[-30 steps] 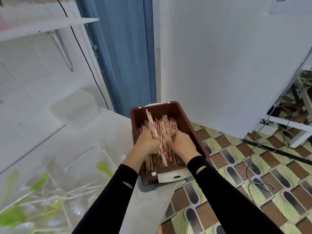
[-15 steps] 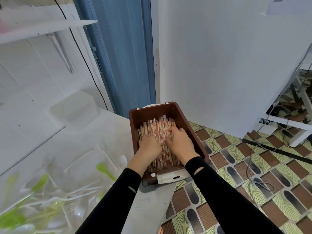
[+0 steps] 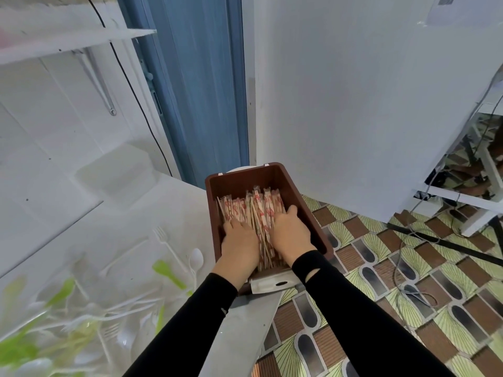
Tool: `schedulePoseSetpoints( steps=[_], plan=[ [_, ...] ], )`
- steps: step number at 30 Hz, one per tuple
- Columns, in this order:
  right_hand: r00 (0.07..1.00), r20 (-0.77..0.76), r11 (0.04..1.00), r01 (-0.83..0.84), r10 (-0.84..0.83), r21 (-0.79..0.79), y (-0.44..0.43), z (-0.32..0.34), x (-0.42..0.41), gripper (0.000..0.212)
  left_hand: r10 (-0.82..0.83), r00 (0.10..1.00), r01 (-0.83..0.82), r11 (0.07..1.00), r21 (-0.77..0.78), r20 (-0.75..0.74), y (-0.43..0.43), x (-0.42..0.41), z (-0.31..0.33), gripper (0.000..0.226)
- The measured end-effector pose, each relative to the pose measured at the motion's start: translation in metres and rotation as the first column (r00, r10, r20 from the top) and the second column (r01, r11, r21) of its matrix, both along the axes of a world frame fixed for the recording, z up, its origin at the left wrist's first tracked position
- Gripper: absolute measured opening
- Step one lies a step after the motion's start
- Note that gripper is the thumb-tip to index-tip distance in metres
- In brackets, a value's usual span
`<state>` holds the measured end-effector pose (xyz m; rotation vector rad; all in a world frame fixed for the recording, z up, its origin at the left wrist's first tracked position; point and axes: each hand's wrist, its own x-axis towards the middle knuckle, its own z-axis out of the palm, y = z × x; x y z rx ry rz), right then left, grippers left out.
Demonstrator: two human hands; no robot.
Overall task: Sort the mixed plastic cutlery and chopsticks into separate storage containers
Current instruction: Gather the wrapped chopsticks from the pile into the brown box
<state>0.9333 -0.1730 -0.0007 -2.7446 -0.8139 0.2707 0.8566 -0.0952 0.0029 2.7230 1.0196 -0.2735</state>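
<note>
The chopsticks (image 3: 255,208) lie lengthwise in the brown bin (image 3: 245,179), which stands at the right end of the white bench (image 3: 168,210), next to the tiled floor. Both hands are inside it, palms down. The left hand (image 3: 239,240) is on the left of the heap and the right hand (image 3: 291,235) on the right, with fingers stretched forward and pressing on the packets, grasping nothing. The right fingertips are partly sunk among the packets. Each pair is a thin, stiff stick set in a pale sleeve with red print; paper or film, I cannot tell. They should be light and rigid along their length, and the sleeves probably slide over one another, so a loose handful would likely fan out. A full-hand hold round the middle of a bundle seems best, or flat pressure to level the heap. The bin looks like smooth moulded plastic, with tapered walls and rounded corners. The cutlery (image 3: 81,322), white forks and spoons among green pieces, is scattered on the bench to the left and blurred. It is likely thin, springy and prone to tangling at the tines, so it is better lifted by the handles.
</note>
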Motion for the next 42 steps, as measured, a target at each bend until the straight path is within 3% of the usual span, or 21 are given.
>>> schedulePoseSetpoints(
  steps=[2,4,7,11,15,21,26,31,36,42],
  plan=[
    [0.999,0.045,1.000,0.015,-0.015,0.001,-0.001,0.004,-0.002,0.022,0.000,0.995,0.003,0.999,-0.033,0.095,-0.003,-0.003,0.005,0.048],
    [0.991,0.132,0.996,-0.030,0.019,0.079,-0.003,0.008,-0.002,0.024,-0.049,0.945,0.076,0.995,-0.072,0.323,-0.006,-0.012,0.009,0.049],
    [0.980,0.178,0.949,-0.139,0.090,0.282,-0.008,0.021,-0.012,0.026,-0.116,0.761,0.185,0.982,-0.042,0.638,-0.004,-0.032,0.021,0.034],
    [0.941,0.208,0.797,-0.338,0.269,0.501,-0.011,0.035,-0.061,0.019,-0.044,0.579,0.191,0.978,-0.083,0.814,0.008,-0.082,0.029,0.021],
    [0.861,0.213,0.649,-0.492,0.463,0.580,-0.005,0.033,-0.148,0.021,0.255,0.607,-0.011,0.950,-0.313,0.753,0.015,-0.182,0.020,0.019],
    [0.751,-0.005,0.635,-0.554,0.660,0.539,-0.001,0.011,-0.275,0.022,0.481,0.561,-0.264,0.875,-0.405,0.674,0.001,-0.367,-0.014,0.035],
    [0.575,-0.103,0.531,-0.654,0.812,0.539,-0.011,-0.017,-0.403,0.022,0.688,0.398,-0.512,0.715,-0.475,0.607,-0.045,-0.538,-0.037,0.034],
    [0.378,-0.141,0.386,-0.719,0.915,0.578,-0.031,-0.032,-0.536,0.022,0.773,0.236,-0.652,0.575,-0.494,0.589,-0.116,-0.675,-0.037,0.026],
    [0.138,-0.157,0.204,-0.792,0.978,0.576,-0.058,-0.032,-0.645,0.022,0.807,0.066,-0.757,0.424,-0.497,0.587,-0.183,-0.772,-0.031,0.025],
    [-0.045,-0.152,0.045,-0.839,0.987,0.542,-0.069,-0.031,-0.738,0.022,0.794,-0.089,-0.803,0.300,-0.515,0.601,-0.232,-0.848,-0.030,0.024]
  ],
)
